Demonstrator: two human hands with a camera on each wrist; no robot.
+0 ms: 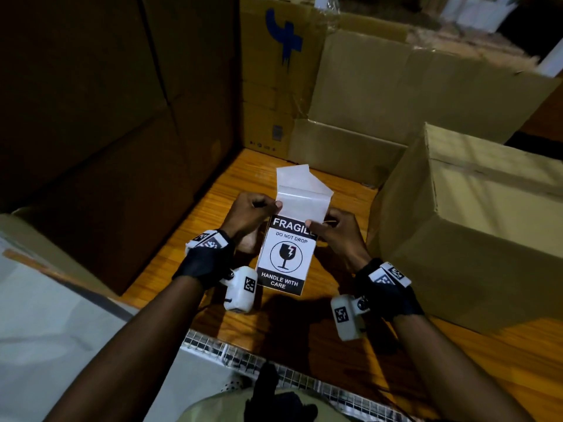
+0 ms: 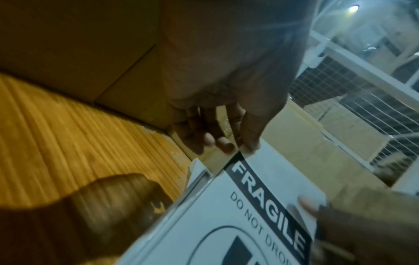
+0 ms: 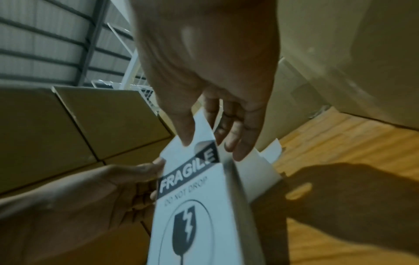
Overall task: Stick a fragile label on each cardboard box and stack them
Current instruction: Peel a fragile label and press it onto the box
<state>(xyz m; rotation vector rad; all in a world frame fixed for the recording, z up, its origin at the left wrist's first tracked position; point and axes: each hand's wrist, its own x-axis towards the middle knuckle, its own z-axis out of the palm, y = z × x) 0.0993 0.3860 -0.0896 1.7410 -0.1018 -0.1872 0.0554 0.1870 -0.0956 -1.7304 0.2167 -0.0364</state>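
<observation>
A printed "FRAGILE" label (image 1: 285, 257) is held upright over the wooden surface (image 1: 219, 190), with its glossy white sheet (image 1: 300, 190) sticking up above the black title bar. My left hand (image 1: 272, 205) pinches the sheet's upper left edge. My right hand (image 1: 315, 225) pinches the upper right corner by the last letter. In the right wrist view the label (image 3: 195, 206) shows a small curled corner under my right fingertips (image 3: 187, 141). In the left wrist view the label (image 2: 226, 224) runs from my left fingertips (image 2: 249, 148) down to the right. A closed cardboard box (image 1: 475, 226) stands just right of my hands.
Tall dark cardboard boxes (image 1: 106, 117) wall off the left side. More boxes (image 1: 380, 95), one with a blue mark, stand behind. A white wire cage edge (image 1: 231, 351) runs along the near side of the wood. A pale flat surface (image 1: 45, 315) lies at lower left.
</observation>
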